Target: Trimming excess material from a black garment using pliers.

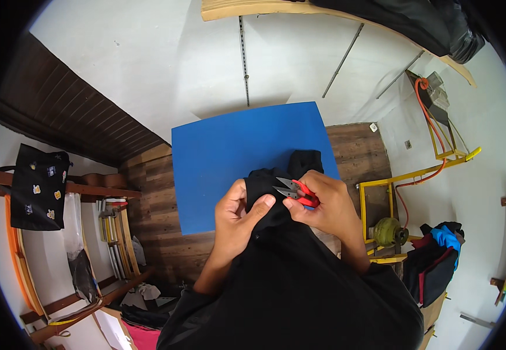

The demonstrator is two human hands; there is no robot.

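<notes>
My left hand (pixel 239 216) grips a piece of black cloth (pixel 260 185), thumb on top and fingers behind it. In my right hand (pixel 327 204) is a pair of red-handled thread snips (pixel 306 195). Their grey blades point left, spread apart, over the black cloth beside my left thumb. More of the same dark cloth lies bunched behind my hands on the blue table (pixel 229 157). Where the cloth meets my black shirt is hard to make out.
A yellow metal frame (pixel 375 185) with an orange hose stands at the right, dark clothes (pixel 434 262) piled near it. On the left, a wooden rack (pixel 98 188) carries a black patterned bag (pixel 40 186). A wooden shelf (pixel 253 8) with black bundles spans the far wall.
</notes>
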